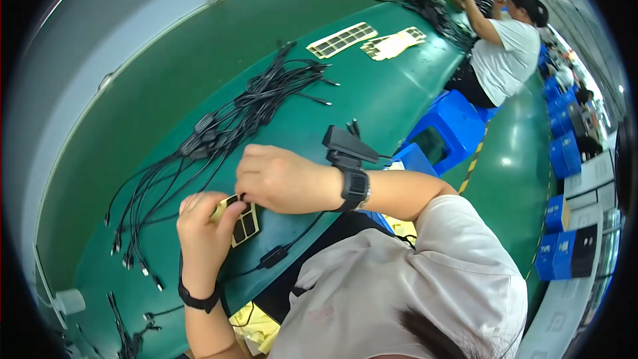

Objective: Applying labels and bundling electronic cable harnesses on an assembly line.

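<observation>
My left hand (206, 229) grips a small pale-yellow sheet of black rectangular stickers (247, 227), thumb across its upper part. Above it, my right hand (282, 183) is closed, its fingertips meeting the top of the sheet beside my left thumb; what they pinch is hidden. Just right of the sheet lies a black cable with a small inline box (272, 257), close to the table's near edge. Beyond my hands spreads a large bundle of black cables (249, 106), their plug ends fanned toward the left.
Farther back on the green table (372, 103) lie more sticker sheets (342, 40) and a second pile (395, 43). Blue stools (448, 129) stand at the right. A co-worker (508, 46) sits at the far end beside more cables (425, 10). Loose cables (123, 326) lie at the lower left.
</observation>
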Motion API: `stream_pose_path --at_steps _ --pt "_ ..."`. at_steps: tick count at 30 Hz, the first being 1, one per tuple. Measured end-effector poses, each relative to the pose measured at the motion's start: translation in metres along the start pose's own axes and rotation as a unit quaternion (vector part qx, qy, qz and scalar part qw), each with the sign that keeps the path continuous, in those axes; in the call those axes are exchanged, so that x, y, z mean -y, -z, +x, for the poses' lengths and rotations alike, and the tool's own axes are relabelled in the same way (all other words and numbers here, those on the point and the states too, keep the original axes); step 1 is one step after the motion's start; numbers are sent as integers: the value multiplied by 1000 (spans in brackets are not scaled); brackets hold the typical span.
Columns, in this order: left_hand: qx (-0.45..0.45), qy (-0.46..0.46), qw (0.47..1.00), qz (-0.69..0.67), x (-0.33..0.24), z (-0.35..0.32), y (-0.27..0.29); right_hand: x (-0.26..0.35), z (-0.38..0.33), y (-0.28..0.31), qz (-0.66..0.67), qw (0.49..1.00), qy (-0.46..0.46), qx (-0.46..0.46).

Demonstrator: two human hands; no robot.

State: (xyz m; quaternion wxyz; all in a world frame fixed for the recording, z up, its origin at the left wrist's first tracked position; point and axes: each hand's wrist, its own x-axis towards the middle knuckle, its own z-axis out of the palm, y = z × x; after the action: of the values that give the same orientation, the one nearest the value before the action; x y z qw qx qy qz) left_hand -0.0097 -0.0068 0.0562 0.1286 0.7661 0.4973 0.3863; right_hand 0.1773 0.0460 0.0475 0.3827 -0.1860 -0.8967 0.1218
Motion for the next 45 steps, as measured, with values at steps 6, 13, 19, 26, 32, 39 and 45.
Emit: stream_pose_path --at_steps 6,13,19,26,32,39,45 --pt "20 217 964 -149 -4 -3 -4 13 -16 17 -18 998 55 -26" --pt "-64 164 950 -257 5 24 27 4 -56 104 38 985 -141 89" --pt "-18 86 871 -484 -2 21 50 7 -106 80 107 956 -172 212" --pt "185 89 931 -303 -45 5 41 -8 -121 65 54 975 -146 158" --pt "196 73 967 145 -40 -31 -18 -51 -77 66 93 970 -163 152" --pt "105 125 980 115 6 -25 -31 -39 -25 38 59 989 -66 119" --pt "178 165 964 109 24 -4 -3 -55 -20 47 -75 977 108 170"
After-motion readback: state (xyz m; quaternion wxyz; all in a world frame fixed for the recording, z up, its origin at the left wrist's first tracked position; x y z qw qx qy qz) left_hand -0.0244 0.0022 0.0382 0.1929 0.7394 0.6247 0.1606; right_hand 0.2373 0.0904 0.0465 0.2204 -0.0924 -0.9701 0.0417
